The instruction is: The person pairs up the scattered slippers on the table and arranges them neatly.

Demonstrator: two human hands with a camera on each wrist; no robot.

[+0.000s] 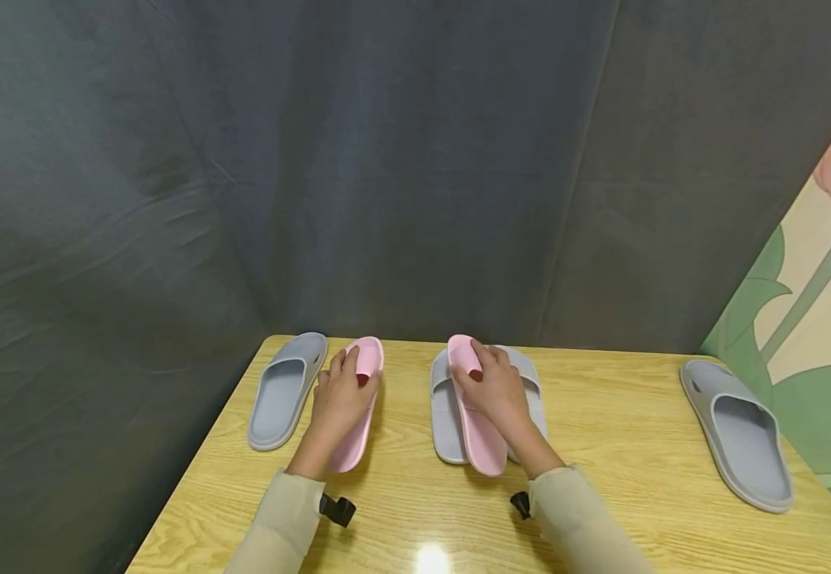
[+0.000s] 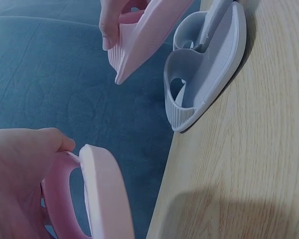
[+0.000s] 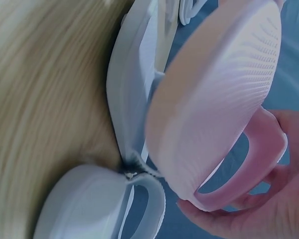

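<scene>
Curled fingers of the left hand (image 1: 340,399) are gripping a pink slipper (image 1: 353,446) and those of the right hand (image 1: 498,392) another pink slipper (image 1: 482,442), which the head view is showing over the grey pair (image 1: 447,422) below those fingers, while the left wrist view is revealing a gap between.

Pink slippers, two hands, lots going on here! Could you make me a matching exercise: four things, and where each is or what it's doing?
1. Left hand
2. Right hand
3. Pale grey pair
4. Dark cloth

A. Lies side by side on the wooden table
B. Grips a pink slipper that, in the head view, overlaps other slippers
C. Forms the backdrop behind everything
D. Grips another pink slipper, near a lone grey slipper

Pairs: 1-D, 2-B, 3-A, 4-C
</scene>
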